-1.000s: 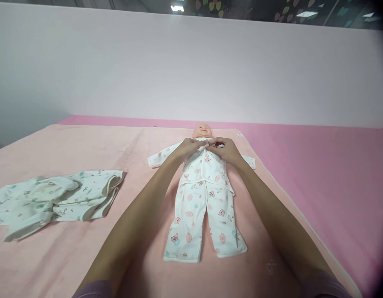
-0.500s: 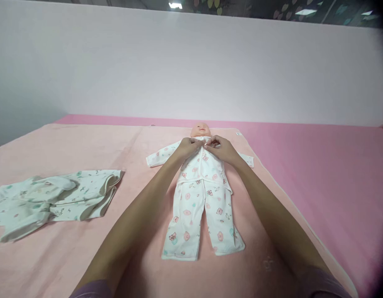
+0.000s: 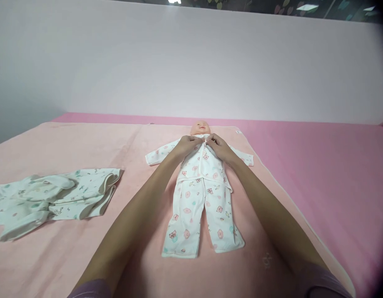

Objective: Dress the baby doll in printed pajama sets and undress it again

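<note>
A baby doll [image 3: 201, 128] lies on its back, head away from me. It wears a white printed jacket [image 3: 200, 167] and matching trousers [image 3: 188, 217], with both sleeves stretched out sideways. At the jacket's front, just under the neck, my left hand [image 3: 189, 144] pinches the cloth edge with its fingertips. Close against it, my right hand [image 3: 219, 147] has its fingers bent and pinched on the same front edge. The fingertips of both hands nearly meet and hide most of the small spot between them. Below the hands the jacket front lies together.
A folded white garment with green print [image 3: 63, 194] lies to the left. Under everything spreads a peach blanket [image 3: 132, 265], over a pink sheet [image 3: 318, 165] at right. A pale wall panel [image 3: 191, 66] stands behind the doll.
Both hands stay at the jacket's neckline, and their fingertips have shifted slightly up towards the neck. My right fingers have drawn in more tightly. The doll and folded garment keep their places.
</note>
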Demonstrator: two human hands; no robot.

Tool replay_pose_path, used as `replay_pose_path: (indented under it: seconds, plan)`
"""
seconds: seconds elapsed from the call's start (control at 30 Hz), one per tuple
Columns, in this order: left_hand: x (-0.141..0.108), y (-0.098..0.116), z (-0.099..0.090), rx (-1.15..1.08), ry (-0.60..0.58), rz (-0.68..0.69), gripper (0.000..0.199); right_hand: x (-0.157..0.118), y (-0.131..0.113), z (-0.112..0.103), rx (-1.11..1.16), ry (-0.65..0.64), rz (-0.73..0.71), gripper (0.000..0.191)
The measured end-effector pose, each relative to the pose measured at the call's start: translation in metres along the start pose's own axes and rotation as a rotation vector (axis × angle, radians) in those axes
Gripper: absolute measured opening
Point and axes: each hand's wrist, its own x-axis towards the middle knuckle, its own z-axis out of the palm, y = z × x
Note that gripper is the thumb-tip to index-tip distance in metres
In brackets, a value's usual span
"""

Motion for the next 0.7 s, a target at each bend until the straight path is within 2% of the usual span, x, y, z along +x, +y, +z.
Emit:
replay_pose_path:
  seconds: [0.1, 0.2, 0.33, 0.4, 0.47, 0.53, 0.6, 0.7]
  plan:
    - [0.000, -0.001, -0.001, 0.037, -0.011, 0.011, 0.029, 0.000, -0.001, -0.001, 0.057, -0.030, 0.024, 0.029]
    - [-0.002, -0.003, -0.001, 0.093, -0.004, 0.023, 0.025, -0.002, -0.004, 0.000, -0.022, -0.021, -0.004, 0.028]
    - [0.002, -0.010, -0.001, 0.105, 0.072, 0.088, 0.023, 0.000, -0.005, 0.000, -0.292, 0.121, -0.100, 0.022]
    - [0.009, -0.013, -0.002, 0.106, 0.117, 0.118, 0.024, 0.007, -0.006, -0.004, -0.357, 0.168, -0.128, 0.017]
    - [0.017, -0.013, -0.003, 0.189, 0.158, 0.152, 0.025, 0.020, -0.009, -0.009, -0.381, 0.123, -0.125, 0.023]
    - [0.024, -0.011, -0.003, 0.328, 0.181, 0.179, 0.026, 0.033, -0.013, -0.015, -0.402, 0.010, -0.103, 0.029]
    - [0.029, -0.008, -0.003, 0.440, 0.193, 0.193, 0.025, 0.043, -0.016, -0.020, -0.410, -0.084, -0.082, 0.028]
    - [0.031, -0.007, -0.002, 0.504, 0.226, 0.225, 0.023, 0.051, -0.012, -0.022, -0.357, -0.085, -0.054, 0.021]
